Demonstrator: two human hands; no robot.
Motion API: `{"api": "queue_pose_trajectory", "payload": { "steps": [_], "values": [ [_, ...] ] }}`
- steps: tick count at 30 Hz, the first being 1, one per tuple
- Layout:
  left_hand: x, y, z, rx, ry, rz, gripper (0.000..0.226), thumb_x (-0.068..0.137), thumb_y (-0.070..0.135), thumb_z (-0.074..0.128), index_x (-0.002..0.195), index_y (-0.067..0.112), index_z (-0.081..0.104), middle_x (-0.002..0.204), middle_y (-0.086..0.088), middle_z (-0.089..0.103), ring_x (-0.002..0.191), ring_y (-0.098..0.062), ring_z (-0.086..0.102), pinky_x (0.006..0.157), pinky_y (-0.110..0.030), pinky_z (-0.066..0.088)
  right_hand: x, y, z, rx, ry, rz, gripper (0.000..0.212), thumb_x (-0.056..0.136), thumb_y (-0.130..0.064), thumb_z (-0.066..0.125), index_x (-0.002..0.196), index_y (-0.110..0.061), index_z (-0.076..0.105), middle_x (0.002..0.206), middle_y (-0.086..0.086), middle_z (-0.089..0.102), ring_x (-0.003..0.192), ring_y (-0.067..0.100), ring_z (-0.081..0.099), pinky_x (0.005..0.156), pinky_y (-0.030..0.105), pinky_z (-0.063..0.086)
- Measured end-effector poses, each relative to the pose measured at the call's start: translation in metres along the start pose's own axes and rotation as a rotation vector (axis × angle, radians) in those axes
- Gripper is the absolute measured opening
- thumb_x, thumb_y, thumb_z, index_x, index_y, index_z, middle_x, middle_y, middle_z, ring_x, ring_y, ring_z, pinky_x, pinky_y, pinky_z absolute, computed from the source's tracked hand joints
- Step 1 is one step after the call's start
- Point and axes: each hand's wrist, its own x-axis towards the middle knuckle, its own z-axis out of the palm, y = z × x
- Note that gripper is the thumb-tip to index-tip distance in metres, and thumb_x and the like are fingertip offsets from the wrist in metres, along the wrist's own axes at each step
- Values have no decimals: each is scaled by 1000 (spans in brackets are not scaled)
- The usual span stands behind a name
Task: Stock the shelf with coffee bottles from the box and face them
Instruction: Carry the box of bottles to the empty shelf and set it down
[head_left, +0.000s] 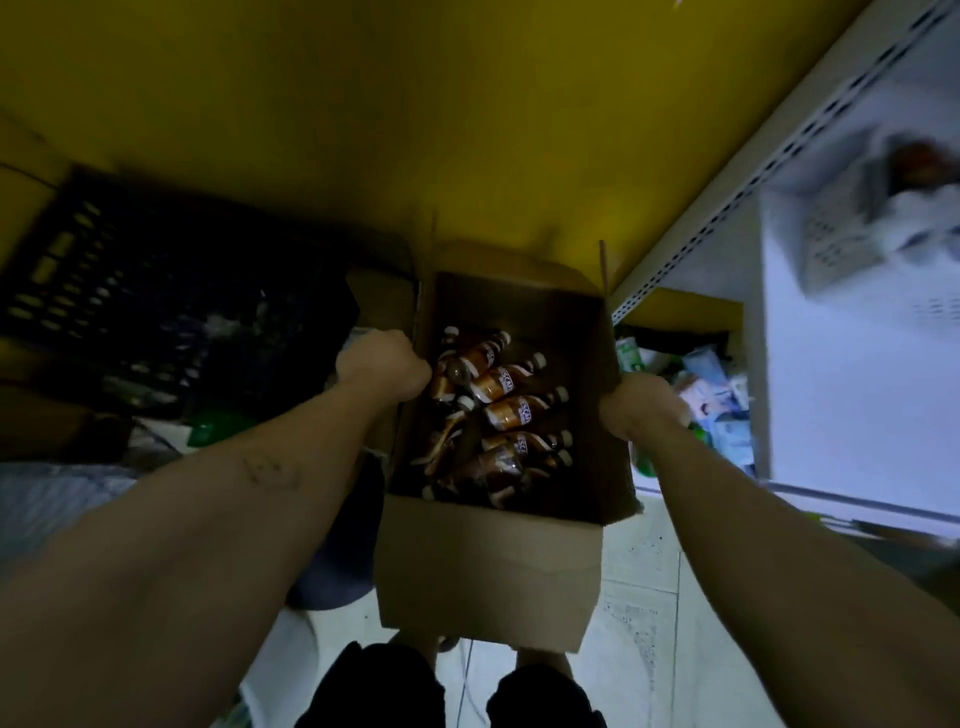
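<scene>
Where the open cardboard box (488, 561) stands just ahead of the person's feet, the left hand (384, 371) is curled over its left rim and the right hand (641, 408) is clenched on its right flap edge. Coffee bottles (511, 410) lie jumbled on their sides inside. A black crate (130, 291) crowds the far left and the white shelf (841, 374) walls the right, with loose packets (719, 410) just beside the box; bare floor (647, 597) shows near right.

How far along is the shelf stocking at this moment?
Done: the brown cardboard box is open. In hand: left hand and right hand grip its sides. Left: the brown coffee bottles lie jumbled inside, none visibly on the white shelf.
</scene>
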Motion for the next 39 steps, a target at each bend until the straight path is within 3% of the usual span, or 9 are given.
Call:
{"api": "queue_pose_trajectory", "payload": {
  "steps": [6, 10, 13, 19, 25, 28, 33, 36, 39],
  "values": [
    [-78, 1, -99, -24, 136, 19, 18, 86, 30, 48, 84, 14, 55, 83, -5, 58, 70, -22, 55, 58, -32, 45, -79, -9, -103, -5, 88, -105, 24, 95, -26, 52, 102, -6, 61, 103, 13, 64, 86, 30, 59, 69, 33, 45],
    [-134, 3, -159, -44, 239, 22, 18, 86, 30, 47, 79, 14, 53, 83, -6, 56, 73, -24, 55, 62, -33, 45, -131, -8, -165, -32, 185, -171, 22, 92, -25, 53, 95, -6, 61, 95, 12, 62, 87, 31, 63, 65, 33, 47],
    [-171, 5, -197, -84, 364, -22, 20, 85, 29, 48, 76, 13, 56, 82, -4, 59, 73, -22, 58, 59, -30, 45, -161, -8, -212, -59, 267, -262, 21, 93, -26, 52, 84, -8, 58, 77, 8, 58, 69, 25, 59, 54, 30, 44],
    [-268, 5, -264, -147, 565, -85, 17, 82, 27, 51, 70, 15, 52, 75, -3, 56, 63, -18, 54, 49, -26, 39, -248, -6, -300, -51, 473, -431, 14, 89, -29, 53, 88, -15, 55, 81, 4, 55, 76, 26, 55, 65, 32, 43],
    [-367, -1, -319, -199, 751, -69, 18, 80, 29, 48, 78, 12, 52, 84, -9, 53, 79, -29, 55, 62, -30, 43, -339, 3, -362, -43, 686, -571, 14, 85, -25, 56, 92, -14, 53, 91, 6, 53, 86, 28, 53, 73, 34, 41],
    [-415, -7, -346, -224, 836, -79, 19, 81, 26, 49, 75, 9, 52, 81, -10, 54, 74, -26, 55, 59, -30, 43, -385, 4, -394, -45, 795, -628, 13, 86, -26, 55, 93, -15, 53, 90, 4, 51, 89, 28, 55, 73, 35, 41],
    [-498, -24, -374, -303, 915, -142, 13, 73, 20, 54, 69, 8, 56, 67, -9, 58, 57, -21, 55, 48, -24, 40, -465, 4, -430, -65, 845, -667, 26, 85, -26, 60, 107, -12, 61, 93, 5, 57, 88, 29, 57, 72, 36, 41],
    [-554, -38, -384, -352, 956, -153, 12, 69, 17, 59, 70, 6, 59, 64, -10, 61, 51, -22, 54, 46, -24, 39, -512, 6, -444, -60, 871, -704, 21, 81, -29, 67, 95, -14, 60, 84, 4, 54, 82, 29, 53, 72, 38, 41],
    [-611, -52, -392, -379, 993, -179, 13, 70, 17, 62, 71, 4, 61, 63, -11, 61, 48, -23, 54, 45, -24, 43, -556, 9, -449, -64, 886, -738, 24, 81, -31, 70, 90, -14, 56, 94, 8, 56, 87, 31, 54, 77, 39, 44]
  ]
}}
